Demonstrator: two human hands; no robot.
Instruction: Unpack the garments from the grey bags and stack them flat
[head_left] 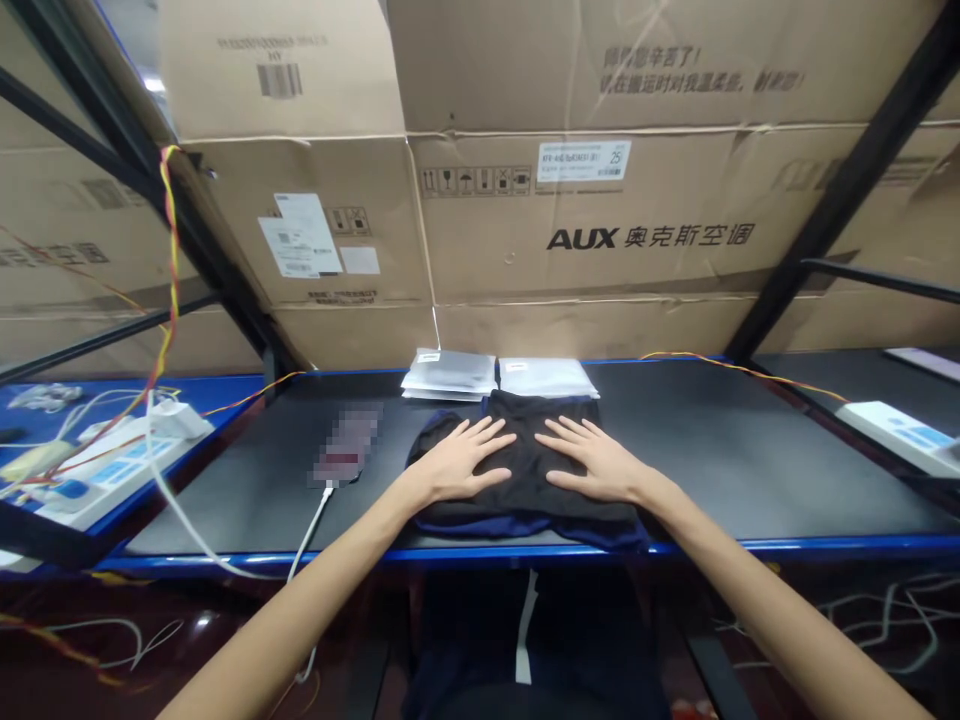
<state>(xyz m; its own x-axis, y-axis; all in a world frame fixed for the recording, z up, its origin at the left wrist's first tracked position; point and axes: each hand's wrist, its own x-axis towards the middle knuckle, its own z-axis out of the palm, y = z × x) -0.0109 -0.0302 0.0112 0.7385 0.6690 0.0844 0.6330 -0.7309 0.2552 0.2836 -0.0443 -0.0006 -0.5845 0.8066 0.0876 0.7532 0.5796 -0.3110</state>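
Both hands are laid flat, fingers spread, on a folded dark garment (525, 480) at the front edge of the desk (735, 450). Left hand (457, 462) is pressed on its left half, right hand (596, 462) on its right half; nothing is pinched. Two flat plastic bags (499, 376) are seen just behind it. A phone (345, 450) on a white cable (311, 525) is seen to the left.

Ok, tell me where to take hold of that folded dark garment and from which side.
Probably the near edge of the folded dark garment, from the person's side: it lies flat at the table's front edge, where layers show. The left hand and right hand rest flat on top; plastic packets crowd its far side.
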